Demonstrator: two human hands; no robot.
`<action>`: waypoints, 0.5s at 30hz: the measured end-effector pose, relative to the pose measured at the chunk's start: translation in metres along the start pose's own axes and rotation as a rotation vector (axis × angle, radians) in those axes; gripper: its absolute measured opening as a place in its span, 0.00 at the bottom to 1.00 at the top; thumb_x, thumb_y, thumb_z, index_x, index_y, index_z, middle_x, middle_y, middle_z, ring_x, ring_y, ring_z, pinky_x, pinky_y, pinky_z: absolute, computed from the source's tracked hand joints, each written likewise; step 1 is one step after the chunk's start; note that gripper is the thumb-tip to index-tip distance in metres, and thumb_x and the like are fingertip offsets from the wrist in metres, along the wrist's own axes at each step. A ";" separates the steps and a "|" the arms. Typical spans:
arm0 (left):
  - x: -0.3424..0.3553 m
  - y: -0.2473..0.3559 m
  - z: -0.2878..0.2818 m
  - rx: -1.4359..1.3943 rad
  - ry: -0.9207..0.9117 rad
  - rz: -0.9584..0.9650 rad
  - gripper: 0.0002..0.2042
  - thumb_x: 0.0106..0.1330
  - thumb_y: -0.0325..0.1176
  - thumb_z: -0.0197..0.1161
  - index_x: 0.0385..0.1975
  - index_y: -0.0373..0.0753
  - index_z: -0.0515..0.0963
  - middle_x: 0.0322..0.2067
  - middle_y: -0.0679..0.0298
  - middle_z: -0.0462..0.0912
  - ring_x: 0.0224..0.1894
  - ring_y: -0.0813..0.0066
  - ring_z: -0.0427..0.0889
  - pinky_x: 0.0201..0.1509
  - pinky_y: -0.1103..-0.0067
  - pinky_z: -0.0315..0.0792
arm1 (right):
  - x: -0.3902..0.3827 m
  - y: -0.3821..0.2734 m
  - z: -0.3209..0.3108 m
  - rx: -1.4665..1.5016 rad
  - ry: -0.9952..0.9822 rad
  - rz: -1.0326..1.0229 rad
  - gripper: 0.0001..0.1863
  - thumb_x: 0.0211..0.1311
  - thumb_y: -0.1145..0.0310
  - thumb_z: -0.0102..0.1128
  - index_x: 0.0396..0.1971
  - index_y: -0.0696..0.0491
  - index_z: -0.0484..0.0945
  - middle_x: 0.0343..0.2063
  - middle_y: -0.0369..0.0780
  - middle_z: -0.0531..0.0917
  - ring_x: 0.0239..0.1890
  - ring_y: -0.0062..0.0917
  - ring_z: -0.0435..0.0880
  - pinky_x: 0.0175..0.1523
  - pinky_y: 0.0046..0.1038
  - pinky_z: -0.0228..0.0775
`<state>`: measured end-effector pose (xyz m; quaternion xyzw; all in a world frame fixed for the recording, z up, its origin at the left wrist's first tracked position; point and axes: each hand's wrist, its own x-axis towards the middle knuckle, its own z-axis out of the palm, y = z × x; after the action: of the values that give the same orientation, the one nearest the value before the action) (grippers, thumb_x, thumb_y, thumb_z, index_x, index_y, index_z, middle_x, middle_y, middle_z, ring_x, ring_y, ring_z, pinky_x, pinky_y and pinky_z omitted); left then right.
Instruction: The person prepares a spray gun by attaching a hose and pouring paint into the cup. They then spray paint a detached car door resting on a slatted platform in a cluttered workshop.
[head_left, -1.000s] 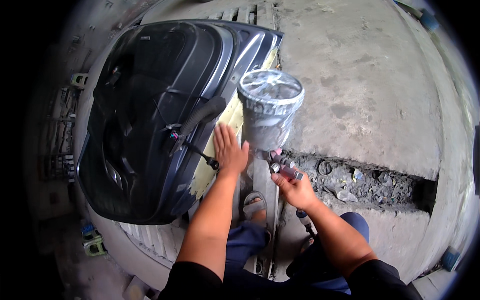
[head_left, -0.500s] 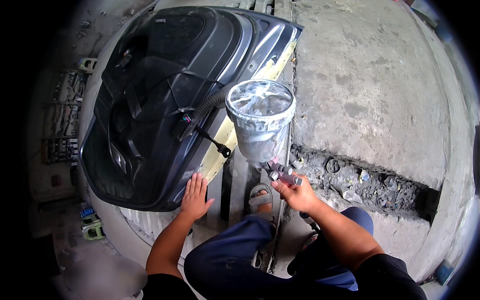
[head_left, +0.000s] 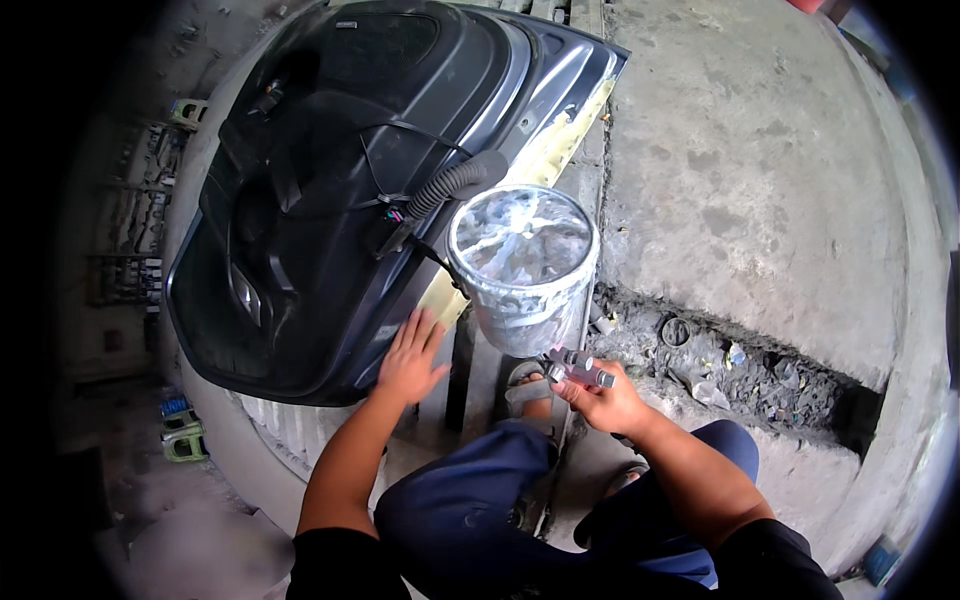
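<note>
Gripping a part-hidden spray gun (head_left: 585, 373), right fingers (head_left: 575, 394) curled; left fingers (head_left: 413, 336) spread empty on door (head_left: 330, 305)

Grey concrete floor (head_left: 760, 150), stained. Car door (head_left: 330, 290) lies trim side up over pale slats (head_left: 270, 422). Sunken trench at right holds dark rubble (head_left: 785, 385), a ring (head_left: 676, 332), a crumpled pale scrap (head_left: 708, 391).

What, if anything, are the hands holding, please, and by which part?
The right hand holds the spray gun by its handle; the left hand, open, holds nothing.
</note>
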<state>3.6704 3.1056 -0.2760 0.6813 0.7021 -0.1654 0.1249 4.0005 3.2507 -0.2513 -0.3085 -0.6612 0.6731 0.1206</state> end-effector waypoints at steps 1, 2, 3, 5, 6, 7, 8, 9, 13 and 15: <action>-0.026 -0.003 0.003 0.018 -0.066 -0.048 0.38 0.61 0.48 0.60 0.66 0.34 0.55 0.70 0.50 0.46 0.73 0.54 0.41 0.74 0.65 0.40 | 0.000 0.002 0.000 0.018 0.008 -0.013 0.15 0.61 0.59 0.63 0.39 0.54 0.77 0.17 0.38 0.76 0.19 0.22 0.74 0.29 0.27 0.69; -0.046 -0.005 0.005 0.033 -0.131 -0.099 0.39 0.61 0.48 0.60 0.67 0.33 0.53 0.70 0.48 0.45 0.73 0.53 0.40 0.74 0.65 0.39 | 0.000 0.006 0.002 0.034 0.014 -0.024 0.14 0.61 0.59 0.63 0.39 0.54 0.77 0.16 0.38 0.76 0.19 0.22 0.74 0.29 0.27 0.69; -0.059 -0.008 0.008 0.049 -0.124 -0.105 0.39 0.61 0.49 0.60 0.67 0.33 0.53 0.70 0.48 0.45 0.73 0.53 0.40 0.74 0.64 0.40 | 0.000 0.008 0.004 0.050 0.018 -0.033 0.14 0.61 0.59 0.63 0.39 0.54 0.77 0.16 0.37 0.75 0.19 0.22 0.74 0.28 0.26 0.69; -0.072 -0.009 0.007 0.079 -0.107 -0.121 0.40 0.61 0.49 0.60 0.67 0.33 0.53 0.70 0.47 0.45 0.73 0.52 0.41 0.74 0.64 0.40 | 0.001 0.012 0.005 0.051 0.027 -0.055 0.14 0.61 0.59 0.63 0.39 0.54 0.77 0.16 0.37 0.75 0.19 0.22 0.74 0.28 0.26 0.68; -0.067 -0.008 0.006 0.063 -0.099 -0.120 0.39 0.61 0.49 0.60 0.67 0.33 0.54 0.70 0.48 0.45 0.73 0.53 0.41 0.74 0.64 0.40 | 0.001 0.013 0.005 0.049 0.030 -0.067 0.14 0.61 0.59 0.63 0.39 0.54 0.77 0.16 0.38 0.75 0.19 0.22 0.74 0.28 0.26 0.68; -0.053 -0.007 0.007 0.046 -0.089 -0.119 0.38 0.62 0.49 0.59 0.67 0.34 0.54 0.70 0.49 0.45 0.73 0.53 0.41 0.74 0.64 0.40 | 0.000 0.014 0.005 0.074 0.032 -0.045 0.13 0.61 0.60 0.63 0.38 0.54 0.77 0.16 0.36 0.76 0.19 0.20 0.73 0.28 0.25 0.68; -0.040 -0.002 0.005 0.024 -0.088 -0.124 0.37 0.62 0.49 0.59 0.67 0.35 0.55 0.70 0.50 0.46 0.73 0.54 0.41 0.74 0.65 0.39 | 0.000 0.012 0.008 0.092 0.016 -0.012 0.13 0.61 0.60 0.63 0.38 0.54 0.77 0.16 0.36 0.76 0.19 0.19 0.72 0.28 0.25 0.68; -0.018 0.006 0.004 -0.009 -0.005 -0.108 0.37 0.62 0.49 0.59 0.67 0.35 0.55 0.70 0.49 0.46 0.73 0.54 0.41 0.74 0.65 0.39 | 0.001 0.010 0.008 0.104 -0.001 0.024 0.13 0.61 0.60 0.63 0.38 0.54 0.78 0.17 0.35 0.76 0.19 0.18 0.72 0.28 0.24 0.67; 0.053 0.034 -0.031 -0.086 -0.003 -0.148 0.37 0.62 0.48 0.59 0.67 0.36 0.54 0.70 0.50 0.47 0.73 0.55 0.42 0.74 0.66 0.39 | 0.004 0.007 0.016 0.121 -0.065 0.105 0.12 0.61 0.61 0.63 0.37 0.54 0.78 0.18 0.33 0.76 0.20 0.15 0.71 0.29 0.22 0.67; 0.040 0.010 -0.010 0.003 0.044 -0.061 0.37 0.62 0.47 0.59 0.67 0.36 0.54 0.70 0.52 0.47 0.73 0.56 0.42 0.75 0.66 0.39 | 0.003 0.003 0.022 0.107 -0.111 0.132 0.13 0.61 0.61 0.63 0.38 0.55 0.78 0.18 0.34 0.77 0.21 0.16 0.72 0.30 0.23 0.68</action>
<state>3.6796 3.1469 -0.2835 0.6633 0.7248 -0.1551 0.1031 3.9862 3.2346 -0.2563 -0.3067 -0.6082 0.7300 0.0556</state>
